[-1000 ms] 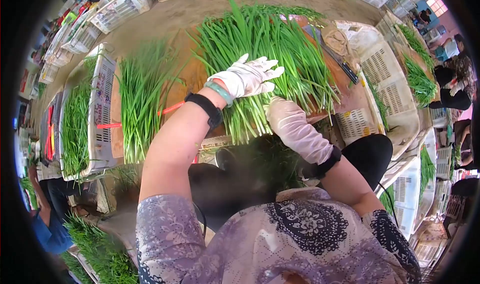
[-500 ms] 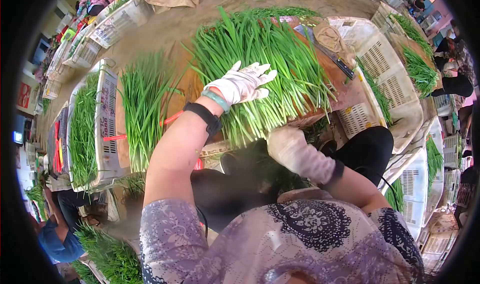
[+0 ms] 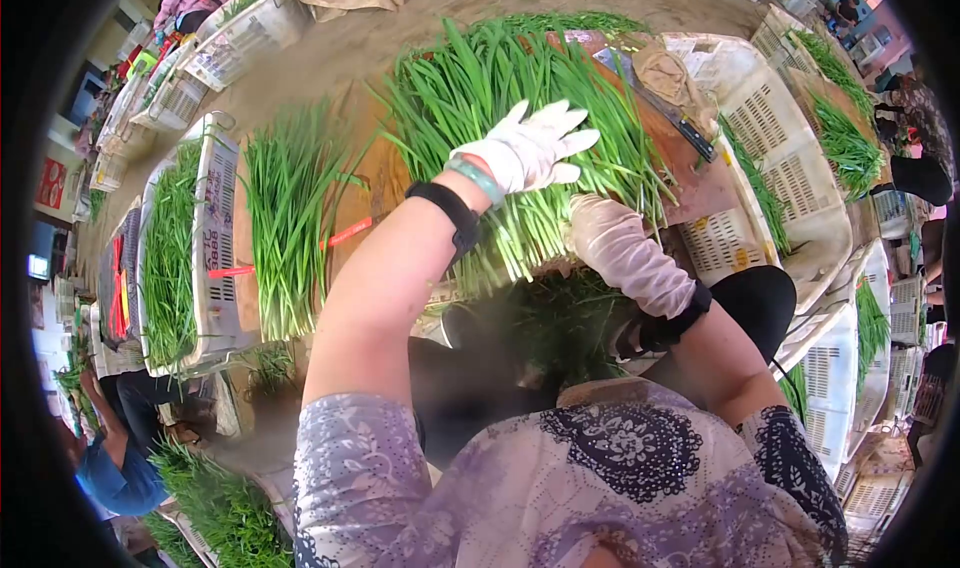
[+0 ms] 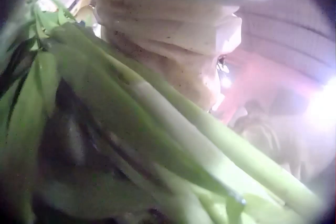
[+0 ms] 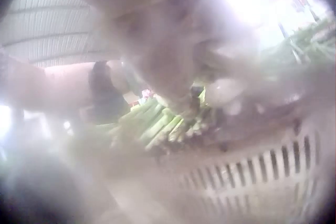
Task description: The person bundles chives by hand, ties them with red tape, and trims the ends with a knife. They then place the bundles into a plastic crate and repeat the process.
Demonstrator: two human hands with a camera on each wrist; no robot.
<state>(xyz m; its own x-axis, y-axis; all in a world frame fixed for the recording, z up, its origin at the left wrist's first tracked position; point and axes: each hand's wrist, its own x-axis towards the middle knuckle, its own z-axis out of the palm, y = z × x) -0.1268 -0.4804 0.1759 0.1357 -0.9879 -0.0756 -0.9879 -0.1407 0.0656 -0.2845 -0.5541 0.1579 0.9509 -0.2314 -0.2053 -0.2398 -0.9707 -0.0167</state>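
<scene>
In the head view the gloved left hand [image 3: 530, 150] lies spread, fingers straight, on a wide pile of long green stalks [image 3: 480, 78]. The gloved right hand [image 3: 620, 248] is at the pale cut ends of the stalks, to the right of the left hand; its fingertips are hidden by the glove's back. Close up in the left wrist view are stalks [image 4: 173, 124] below the glove [image 4: 163, 45]. The right wrist view is blurred, with the glove [image 5: 157, 40] above stalk ends [image 5: 163, 124].
A knife [image 3: 690, 133] lies right of the pile beside a crumpled cloth [image 3: 662, 76]. A second stalk bundle [image 3: 285, 228], with red strips [image 3: 348, 232] beside it, is at the left. White crates [image 3: 765, 128] flank the board, and other people sit around.
Over the last second the left hand has shifted right over the pile. The right hand dropped away from the stalk ends, then came back up to them, further right.
</scene>
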